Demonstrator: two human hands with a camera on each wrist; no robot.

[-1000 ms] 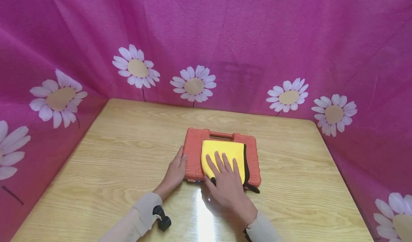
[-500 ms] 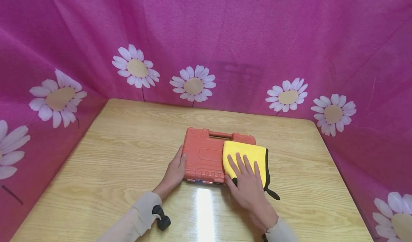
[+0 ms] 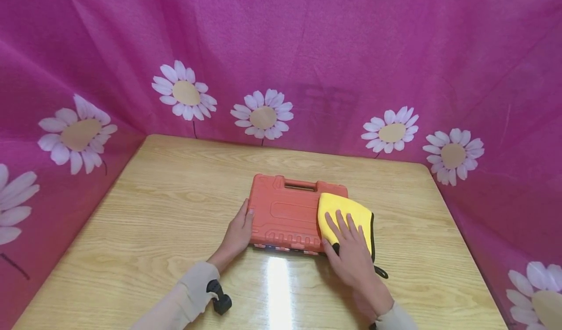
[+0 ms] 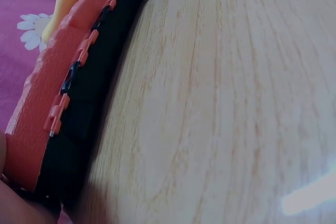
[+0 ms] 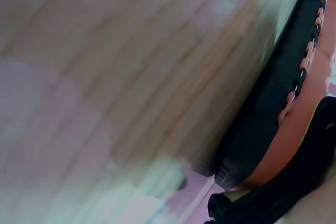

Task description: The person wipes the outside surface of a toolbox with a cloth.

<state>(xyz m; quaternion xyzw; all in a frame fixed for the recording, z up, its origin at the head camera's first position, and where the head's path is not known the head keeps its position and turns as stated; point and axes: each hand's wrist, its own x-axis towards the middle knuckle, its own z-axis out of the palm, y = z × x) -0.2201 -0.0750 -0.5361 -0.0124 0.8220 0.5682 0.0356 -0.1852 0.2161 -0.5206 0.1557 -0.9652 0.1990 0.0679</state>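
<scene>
A red hard-shell carrying case lies on the table, its handle at the far side and its hinged or latched edge towards me. My left hand rests against the case's left side, fingers fairly straight. Over the right part of the case lies a folded yellow cloth with black trim and a black loop, its right side past the case's edge. Spread flat on the cloth is my right hand. In the left wrist view, the case's black lower half shows. The cloth's black trim is close up in the right wrist view.
The wooden table carries a bright light reflection in front of the case. A magenta curtain with white daisies surrounds the table at the back and both sides.
My right hand has slid the cloth rightward across the case, from its middle to past its right edge, uncovering more of the lid. The left hand and the case stay nearly still.
</scene>
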